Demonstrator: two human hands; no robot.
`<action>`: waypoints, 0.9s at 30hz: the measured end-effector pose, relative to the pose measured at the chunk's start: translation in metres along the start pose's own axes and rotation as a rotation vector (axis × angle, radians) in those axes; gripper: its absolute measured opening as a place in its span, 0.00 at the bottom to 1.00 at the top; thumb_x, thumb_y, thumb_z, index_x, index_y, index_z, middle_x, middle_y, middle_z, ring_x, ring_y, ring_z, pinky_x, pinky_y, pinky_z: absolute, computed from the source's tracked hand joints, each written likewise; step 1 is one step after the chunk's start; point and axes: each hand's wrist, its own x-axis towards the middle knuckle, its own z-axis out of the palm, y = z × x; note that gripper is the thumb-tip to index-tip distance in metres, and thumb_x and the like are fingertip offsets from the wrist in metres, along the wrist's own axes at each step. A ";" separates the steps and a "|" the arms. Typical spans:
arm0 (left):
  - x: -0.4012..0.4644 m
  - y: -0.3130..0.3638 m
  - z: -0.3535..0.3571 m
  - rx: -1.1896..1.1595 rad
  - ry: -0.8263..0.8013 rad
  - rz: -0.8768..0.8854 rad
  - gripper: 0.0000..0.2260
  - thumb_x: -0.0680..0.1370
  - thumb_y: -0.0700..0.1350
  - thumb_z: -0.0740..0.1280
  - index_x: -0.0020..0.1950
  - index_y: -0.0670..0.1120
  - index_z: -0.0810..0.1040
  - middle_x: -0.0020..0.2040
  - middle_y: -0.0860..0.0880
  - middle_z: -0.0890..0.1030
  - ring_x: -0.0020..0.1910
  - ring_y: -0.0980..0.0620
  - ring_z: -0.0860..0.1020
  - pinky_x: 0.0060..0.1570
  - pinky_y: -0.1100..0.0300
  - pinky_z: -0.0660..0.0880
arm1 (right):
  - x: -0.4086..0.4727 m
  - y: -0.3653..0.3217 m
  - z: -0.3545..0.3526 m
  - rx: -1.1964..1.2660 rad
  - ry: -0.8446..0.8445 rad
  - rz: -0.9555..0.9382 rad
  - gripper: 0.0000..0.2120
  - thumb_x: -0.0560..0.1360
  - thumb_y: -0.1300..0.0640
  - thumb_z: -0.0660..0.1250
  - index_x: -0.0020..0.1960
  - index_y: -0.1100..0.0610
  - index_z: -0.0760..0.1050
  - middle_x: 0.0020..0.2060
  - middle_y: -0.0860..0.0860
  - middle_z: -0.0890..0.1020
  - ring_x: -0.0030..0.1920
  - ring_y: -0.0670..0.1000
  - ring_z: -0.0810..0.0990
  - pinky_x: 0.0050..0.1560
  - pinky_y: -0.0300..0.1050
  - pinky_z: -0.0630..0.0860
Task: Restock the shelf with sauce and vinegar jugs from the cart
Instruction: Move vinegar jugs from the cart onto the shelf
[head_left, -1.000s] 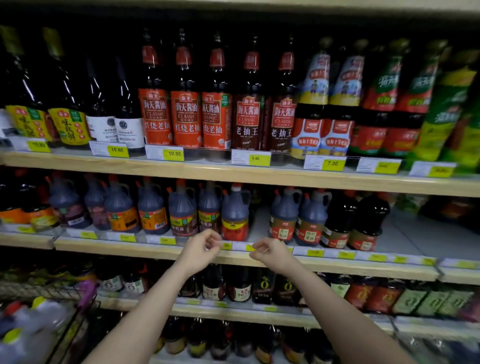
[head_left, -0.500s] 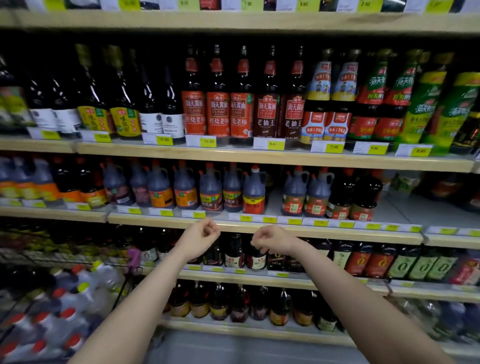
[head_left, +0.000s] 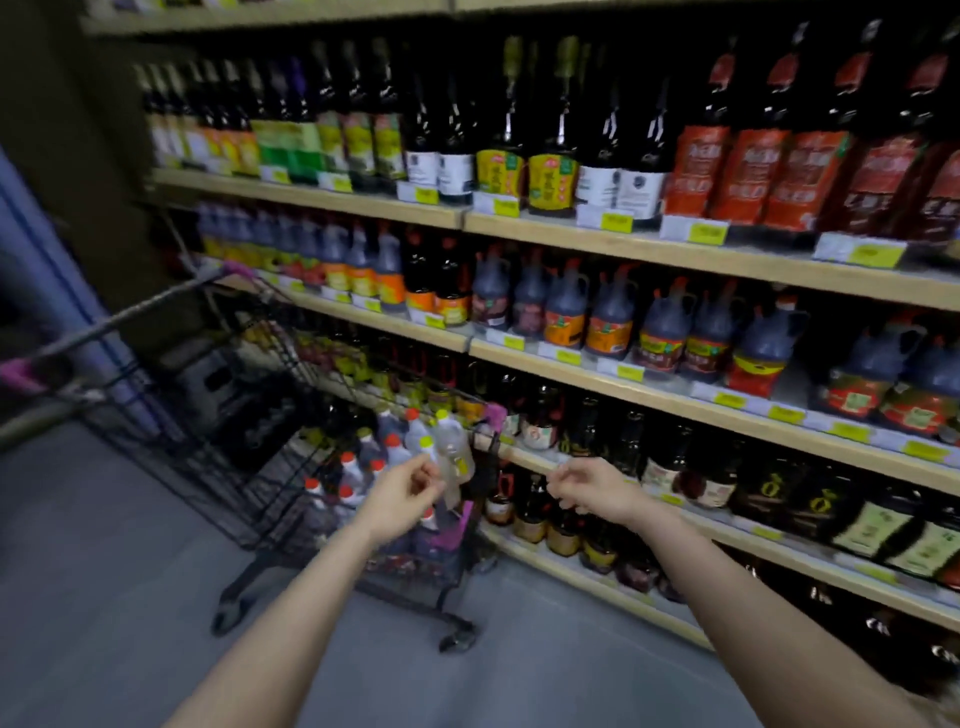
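A black wire cart stands on the floor at the lower left, close against the shelving. In it lie several jugs with red and yellow caps, some clear and some dark. My left hand hovers just in front of the cart's near end, fingers loosely curled, holding nothing. My right hand is out to the right of the cart, in front of a low shelf, fingers also loosely curled and empty. A row of dark handled jugs stands on the middle shelf. The frame is blurred.
Tall sauce bottles fill the upper shelf, and small dark bottles fill the lower shelves. The cart's handle bar has purple grips and points to the left. Grey floor lies below the cart and my arms.
My view has swung left and down, from the shelf front to the cart. Both hands have left the middle shelf's edge and dropped towards the cart, still empty.
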 end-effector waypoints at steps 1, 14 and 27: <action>-0.008 -0.013 -0.010 0.001 0.026 -0.010 0.05 0.75 0.41 0.67 0.41 0.47 0.73 0.31 0.50 0.75 0.29 0.62 0.72 0.35 0.61 0.69 | 0.007 -0.005 0.014 -0.008 -0.008 -0.022 0.02 0.76 0.55 0.65 0.47 0.53 0.75 0.46 0.54 0.81 0.42 0.51 0.80 0.41 0.40 0.74; 0.007 -0.156 -0.082 0.127 0.096 -0.043 0.11 0.73 0.57 0.63 0.46 0.52 0.77 0.38 0.56 0.79 0.36 0.61 0.76 0.39 0.63 0.73 | 0.144 -0.029 0.143 0.092 -0.130 -0.022 0.06 0.74 0.63 0.68 0.51 0.61 0.76 0.35 0.48 0.78 0.37 0.43 0.75 0.36 0.27 0.70; 0.129 -0.267 -0.172 -0.008 0.100 -0.222 0.03 0.76 0.45 0.68 0.48 0.51 0.77 0.37 0.50 0.80 0.38 0.53 0.79 0.42 0.59 0.75 | 0.301 -0.097 0.196 0.021 -0.168 -0.023 0.06 0.74 0.63 0.67 0.40 0.56 0.75 0.28 0.41 0.77 0.31 0.35 0.74 0.38 0.32 0.69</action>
